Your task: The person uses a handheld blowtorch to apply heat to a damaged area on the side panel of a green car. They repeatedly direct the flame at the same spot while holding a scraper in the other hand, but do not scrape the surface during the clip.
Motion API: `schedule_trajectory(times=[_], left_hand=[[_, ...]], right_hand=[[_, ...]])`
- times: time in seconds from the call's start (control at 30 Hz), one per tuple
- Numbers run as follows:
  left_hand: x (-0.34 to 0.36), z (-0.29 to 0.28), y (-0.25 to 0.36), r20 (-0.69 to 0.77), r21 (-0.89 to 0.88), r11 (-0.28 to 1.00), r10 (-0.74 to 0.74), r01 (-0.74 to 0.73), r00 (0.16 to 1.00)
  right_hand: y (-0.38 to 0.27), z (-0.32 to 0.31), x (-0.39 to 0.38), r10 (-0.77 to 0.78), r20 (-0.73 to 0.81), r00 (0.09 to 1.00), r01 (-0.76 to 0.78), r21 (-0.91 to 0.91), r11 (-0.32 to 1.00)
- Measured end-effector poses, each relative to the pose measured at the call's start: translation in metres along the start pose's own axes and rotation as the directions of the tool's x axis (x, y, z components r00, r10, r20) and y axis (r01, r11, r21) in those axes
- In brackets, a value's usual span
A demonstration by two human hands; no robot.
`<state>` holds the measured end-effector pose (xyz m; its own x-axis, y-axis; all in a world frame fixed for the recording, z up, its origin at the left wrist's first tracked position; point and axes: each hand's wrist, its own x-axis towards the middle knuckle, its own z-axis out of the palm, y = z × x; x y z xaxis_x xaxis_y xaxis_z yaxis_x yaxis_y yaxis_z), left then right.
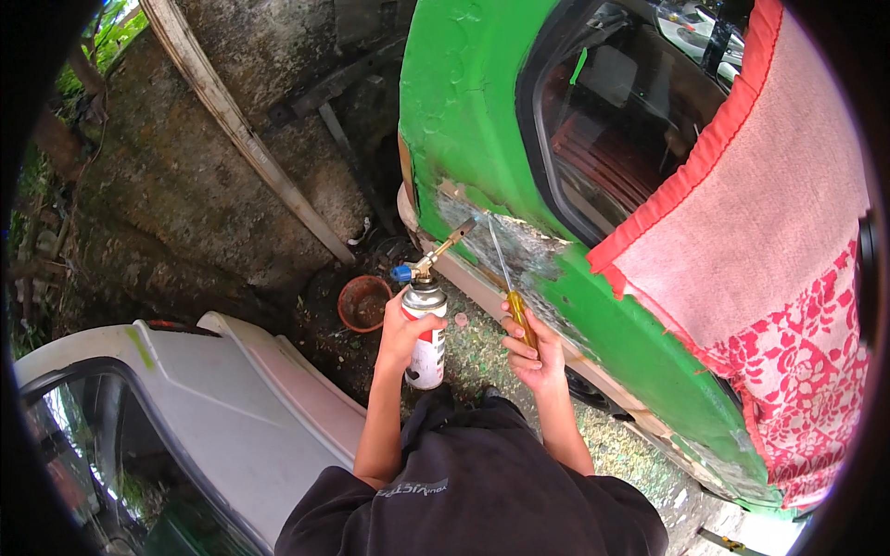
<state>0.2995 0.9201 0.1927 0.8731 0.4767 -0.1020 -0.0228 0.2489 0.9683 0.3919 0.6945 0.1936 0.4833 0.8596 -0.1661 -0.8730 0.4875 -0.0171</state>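
Note:
My left hand [400, 331] is wrapped round a blowtorch [427, 347], a white and red gas can with a brass burner and a blue knob on top. Its nozzle [461, 232] points at a bare, scorched patch [524, 246] on a green car body [464, 102]; whether a flame burns there I cannot tell. In my right hand [540, 350] is a screwdriver [520, 315] with a see-through yellow handle. Its long shaft reaches up to the upper part of the patch, close to the nozzle. Paint around the patch is wrinkled and peeling.
A red patterned towel [732, 232] hangs over the green car at right. Behind me at lower left stands a silver car [232, 389]. A clay-coloured pot [364, 303] sits on the ground by the wall [176, 176]; a long wooden plank [246, 139] leans there.

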Motion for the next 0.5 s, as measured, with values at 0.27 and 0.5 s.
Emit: schedule_trajectory(times=[0.27,0.5], left_hand=[[0.000,0.004,0.003,0.006,-0.007,1.000,-0.003,0.003,1.000],[0.002,0.004,0.003,-0.001,0.004,1.000,-0.001,0.001,1.000]], right_hand=[[0.000,-0.009,0.001,0.039,0.142,0.989,-0.059,0.141,0.988],[-0.008,-0.005,0.007,0.045,0.052,0.998,-0.047,0.042,0.998]])
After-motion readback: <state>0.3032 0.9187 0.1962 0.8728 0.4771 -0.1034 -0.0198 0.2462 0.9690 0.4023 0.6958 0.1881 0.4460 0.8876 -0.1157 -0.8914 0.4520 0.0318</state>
